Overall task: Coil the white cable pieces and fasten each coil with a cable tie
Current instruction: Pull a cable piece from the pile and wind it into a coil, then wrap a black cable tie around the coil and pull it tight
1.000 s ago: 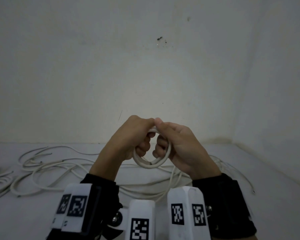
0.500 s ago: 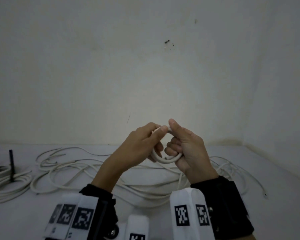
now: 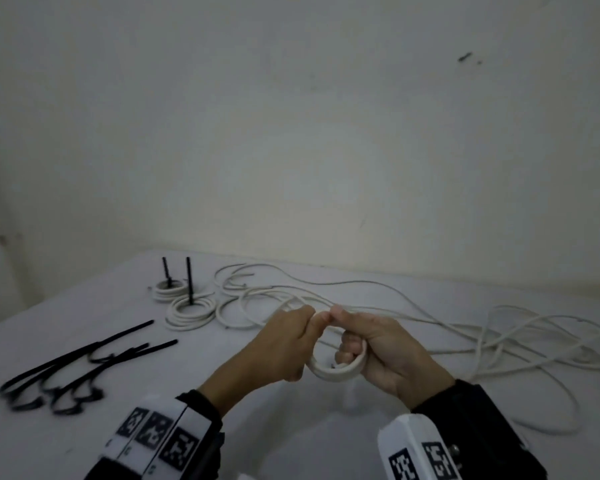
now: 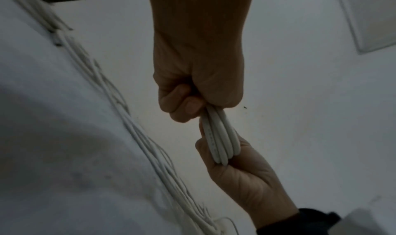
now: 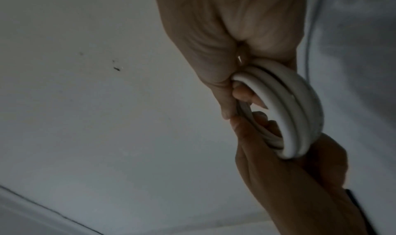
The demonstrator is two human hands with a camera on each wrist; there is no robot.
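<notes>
Together, both hands (image 3: 329,344) grip one coil (image 3: 336,370).

A white table (image 3: 291,445) carries everything, its surface smooth with a few faint dark specks near the front-left edge. Behind it stands a plain off-white wall (image 3: 291,133), meeting the table's far edge. The wall bears a small dark mark (image 3: 464,57) high on the right and a dim smudge (image 3: 1,239) low at the left.
</notes>
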